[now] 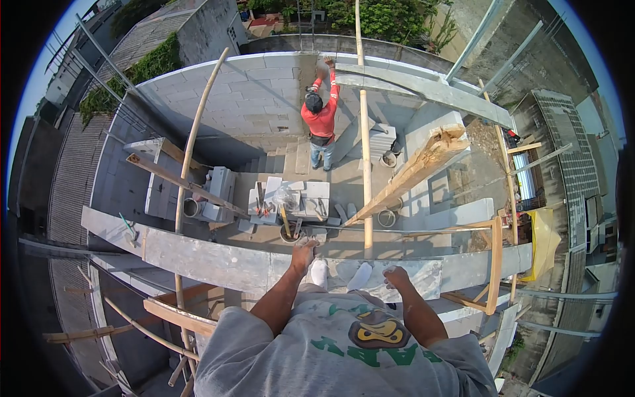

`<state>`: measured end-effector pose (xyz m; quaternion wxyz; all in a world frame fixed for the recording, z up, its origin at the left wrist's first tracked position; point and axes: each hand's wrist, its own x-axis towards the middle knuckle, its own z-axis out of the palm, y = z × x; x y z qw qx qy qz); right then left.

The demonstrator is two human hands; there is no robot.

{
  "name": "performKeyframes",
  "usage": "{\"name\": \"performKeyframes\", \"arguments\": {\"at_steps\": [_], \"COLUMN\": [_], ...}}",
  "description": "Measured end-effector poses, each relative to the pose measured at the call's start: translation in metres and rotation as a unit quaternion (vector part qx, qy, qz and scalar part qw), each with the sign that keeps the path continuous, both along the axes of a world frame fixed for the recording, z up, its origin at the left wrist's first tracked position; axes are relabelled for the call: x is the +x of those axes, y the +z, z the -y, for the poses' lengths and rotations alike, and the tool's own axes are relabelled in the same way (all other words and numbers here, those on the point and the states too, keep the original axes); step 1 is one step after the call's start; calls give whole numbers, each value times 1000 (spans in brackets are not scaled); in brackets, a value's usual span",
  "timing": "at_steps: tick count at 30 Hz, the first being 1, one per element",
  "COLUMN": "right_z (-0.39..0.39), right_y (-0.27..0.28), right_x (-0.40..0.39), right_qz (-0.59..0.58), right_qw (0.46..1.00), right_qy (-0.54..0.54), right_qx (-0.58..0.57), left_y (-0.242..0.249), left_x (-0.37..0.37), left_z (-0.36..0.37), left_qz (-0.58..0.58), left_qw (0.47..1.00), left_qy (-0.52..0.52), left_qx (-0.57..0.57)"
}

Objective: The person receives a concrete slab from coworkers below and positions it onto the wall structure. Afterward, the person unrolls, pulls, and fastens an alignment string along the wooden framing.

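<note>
Below me, my left hand (305, 255) is closed in front of my left knee, and what it holds, if anything, is too small to make out. My right hand (397, 278) hangs to the right with its fingers curled; whether they hold anything is unclear. Both hands are over a long grey plank (218, 263), where my white-covered feet (319, 272) stand. Just beyond my left hand, on a lower level, a dark bucket (288, 233) has a yellow-handled tool (284, 217) in it.
A co-worker in red (320, 119) reaches up at the block wall (245, 92). Stacked white blocks (311, 192) with tools stand below. Bamboo poles (366, 165) and a thick timber (410, 172) rise ahead. The plank has edges with a drop beyond.
</note>
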<state>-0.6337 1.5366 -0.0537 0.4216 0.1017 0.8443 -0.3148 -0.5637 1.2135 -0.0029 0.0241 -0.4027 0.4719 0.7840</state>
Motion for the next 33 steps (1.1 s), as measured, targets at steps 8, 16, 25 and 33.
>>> {"name": "performKeyframes", "arguments": {"at_steps": [8,16,25,33], "right_z": [-2,-5,-6,-8], "right_y": [-5,-13,-14,-14], "right_x": [1,0,0,0], "right_qz": [11,3,8,25], "right_qw": [1000,1000,1000,1000], "right_qy": [5,7,3,-4], "right_qx": [3,11,-4,-18], "left_y": [5,-8,0,-10], "left_x": [1,4,2,6], "left_z": [-1,2,-3,2], "left_qz": [4,1,-2,12], "left_qw": [1000,1000,1000,1000], "left_qy": [-10,-19,1,-25], "left_qx": [-11,-11,-11,-4]}}
